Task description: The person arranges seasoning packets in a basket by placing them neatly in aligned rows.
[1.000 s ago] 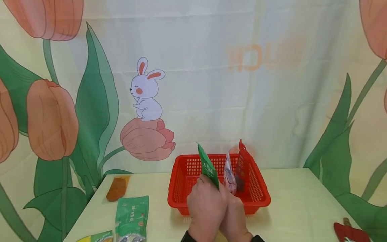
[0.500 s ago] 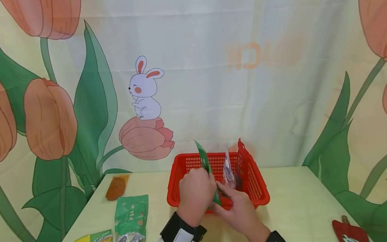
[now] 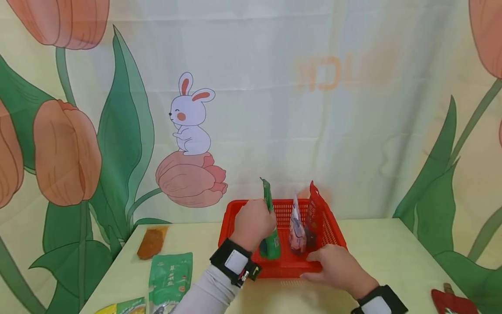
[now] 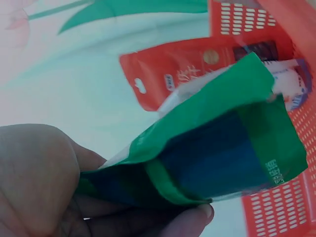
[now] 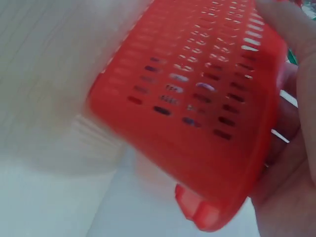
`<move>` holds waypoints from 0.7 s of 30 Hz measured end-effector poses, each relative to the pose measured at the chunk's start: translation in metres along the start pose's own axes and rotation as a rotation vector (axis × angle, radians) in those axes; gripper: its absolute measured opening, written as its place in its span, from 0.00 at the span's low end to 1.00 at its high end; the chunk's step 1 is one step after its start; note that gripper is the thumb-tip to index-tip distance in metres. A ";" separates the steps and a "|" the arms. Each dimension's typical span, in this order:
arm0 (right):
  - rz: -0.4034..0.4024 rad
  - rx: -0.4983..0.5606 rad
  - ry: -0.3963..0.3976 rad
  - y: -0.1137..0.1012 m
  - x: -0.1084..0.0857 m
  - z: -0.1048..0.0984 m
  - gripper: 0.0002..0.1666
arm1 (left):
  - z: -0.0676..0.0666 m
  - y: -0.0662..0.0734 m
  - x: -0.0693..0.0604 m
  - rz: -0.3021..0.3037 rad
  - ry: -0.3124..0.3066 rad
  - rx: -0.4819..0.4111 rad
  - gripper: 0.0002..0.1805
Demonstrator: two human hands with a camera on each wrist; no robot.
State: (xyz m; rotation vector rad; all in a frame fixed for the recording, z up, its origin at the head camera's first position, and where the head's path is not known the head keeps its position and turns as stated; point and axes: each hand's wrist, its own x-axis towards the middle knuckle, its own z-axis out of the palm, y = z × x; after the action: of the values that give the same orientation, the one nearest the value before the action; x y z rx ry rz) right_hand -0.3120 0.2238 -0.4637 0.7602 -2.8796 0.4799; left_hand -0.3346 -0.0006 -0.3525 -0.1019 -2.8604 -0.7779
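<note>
Your left hand [image 3: 255,222] grips a green pouch [image 3: 273,245] with a dark blue panel and small pale printing, held nearly upright and edge-on over the left part of the red basket [image 3: 282,271]. That basket, plastic with rows of slots through its walls, sits level on the table [image 3: 376,244], and your right hand [image 3: 339,268] grips its near rim, toward the right corner.
</note>
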 end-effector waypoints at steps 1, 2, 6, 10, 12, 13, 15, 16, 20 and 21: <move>-0.006 0.002 -0.009 0.003 0.001 0.001 0.19 | 0.002 0.000 0.004 -0.005 -0.013 -0.004 0.15; -0.009 -0.003 -0.016 0.005 0.002 0.003 0.17 | 0.004 0.000 0.009 -0.008 -0.023 -0.001 0.15; -0.026 -0.051 -0.021 0.012 0.005 0.008 0.12 | 0.011 0.000 0.023 0.008 -0.048 0.023 0.15; -0.052 -0.072 -0.029 0.016 0.007 0.008 0.10 | 0.020 0.000 0.036 0.016 -0.066 0.029 0.14; -0.067 -0.069 -0.037 0.017 0.008 0.006 0.10 | 0.026 -0.002 0.043 0.013 -0.063 0.026 0.13; -0.074 -0.065 -0.042 0.017 0.008 0.006 0.10 | 0.029 -0.003 0.046 0.007 -0.063 0.020 0.13; -0.083 -0.056 -0.051 0.017 0.008 0.005 0.10 | 0.037 -0.007 0.051 -0.006 -0.064 0.029 0.12; -0.086 -0.053 -0.053 0.017 0.008 0.005 0.10 | 0.041 -0.008 0.053 -0.008 -0.067 0.035 0.11; -0.080 -0.050 -0.058 0.017 0.008 0.006 0.10 | 0.053 -0.015 0.061 0.000 -0.093 0.055 0.08; -0.077 -0.049 -0.058 0.018 0.007 0.006 0.10 | 0.056 -0.016 0.062 0.000 -0.100 0.048 0.08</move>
State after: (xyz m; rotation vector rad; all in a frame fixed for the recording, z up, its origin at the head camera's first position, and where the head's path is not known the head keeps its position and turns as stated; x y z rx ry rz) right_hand -0.3275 0.2329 -0.4727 0.8880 -2.8905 0.3827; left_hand -0.4056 0.0154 -0.3959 -0.1384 -2.9708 -0.7226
